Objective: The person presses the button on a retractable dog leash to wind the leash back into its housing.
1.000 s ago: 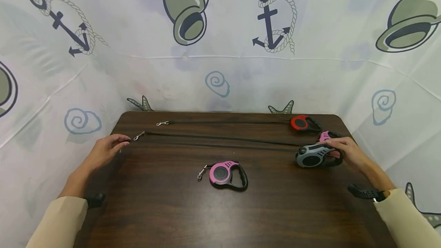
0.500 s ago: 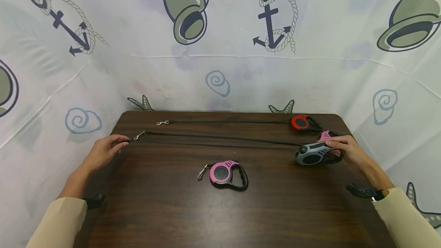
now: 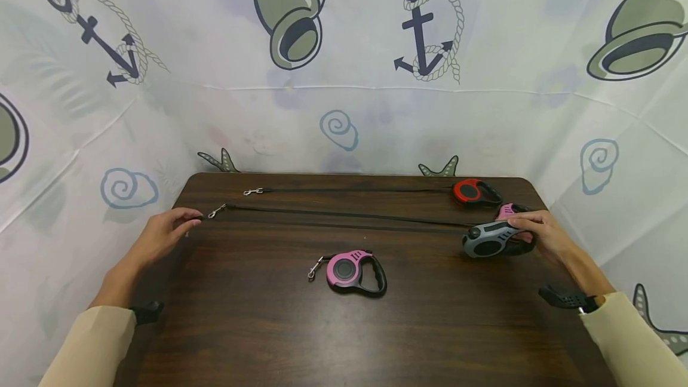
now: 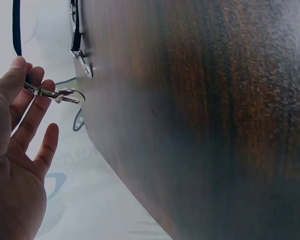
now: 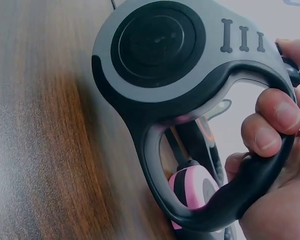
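My right hand point(image 3: 548, 235) grips the black loop handle of a grey retractable dog leash point(image 3: 486, 240) at the table's right side. In the right wrist view its fingers curl through the handle point(image 5: 220, 207), and the thumb lies near the button. The leash's black strap point(image 3: 333, 227) runs across the table to my left hand point(image 3: 163, 235) at the left edge. There, thumb and finger pinch the strap's end, with the metal snap hook point(image 4: 60, 94) sticking out past the fingers. The other left fingers are spread.
Behind the grey leash lies a pink leash point(image 3: 506, 212), partly hidden, its strap pulled out to a clip point(image 3: 217, 211). A red leash point(image 3: 467, 192) lies extended farther back. Another pink leash point(image 3: 345, 270) sits mid-table, strap wound in. A printed curtain point(image 3: 344, 52) surrounds the table.
The grey leash's body has risen very slightly in my right hand. My left hand stays in place, still pinching the strap.
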A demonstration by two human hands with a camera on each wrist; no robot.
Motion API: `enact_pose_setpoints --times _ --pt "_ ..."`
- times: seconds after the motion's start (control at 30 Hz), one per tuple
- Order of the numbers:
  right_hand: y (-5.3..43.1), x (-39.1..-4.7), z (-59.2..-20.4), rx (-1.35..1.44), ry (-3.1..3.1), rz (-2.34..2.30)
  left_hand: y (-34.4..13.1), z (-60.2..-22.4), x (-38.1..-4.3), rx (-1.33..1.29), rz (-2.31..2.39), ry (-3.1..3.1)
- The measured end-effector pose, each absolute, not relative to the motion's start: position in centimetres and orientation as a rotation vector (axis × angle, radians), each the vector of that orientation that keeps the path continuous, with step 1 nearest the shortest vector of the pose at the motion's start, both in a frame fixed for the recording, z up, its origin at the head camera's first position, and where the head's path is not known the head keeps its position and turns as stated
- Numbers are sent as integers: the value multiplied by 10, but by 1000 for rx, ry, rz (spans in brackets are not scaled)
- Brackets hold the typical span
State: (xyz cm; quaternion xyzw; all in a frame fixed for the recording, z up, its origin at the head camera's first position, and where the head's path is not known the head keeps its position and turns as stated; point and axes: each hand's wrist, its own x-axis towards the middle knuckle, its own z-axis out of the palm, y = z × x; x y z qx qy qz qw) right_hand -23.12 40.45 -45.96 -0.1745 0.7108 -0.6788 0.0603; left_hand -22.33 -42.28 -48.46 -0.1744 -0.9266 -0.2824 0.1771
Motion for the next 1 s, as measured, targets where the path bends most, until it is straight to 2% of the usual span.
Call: enact_pose_setpoints --times 0.53,1.0 --pt "398 -230 -460 -316 2517 -1613 -420 -481 -224 -472 -828 -2641" --pt "388 -229 -456 -399 2709 -1417 -412 -481 -225 -532 -807 -2598"
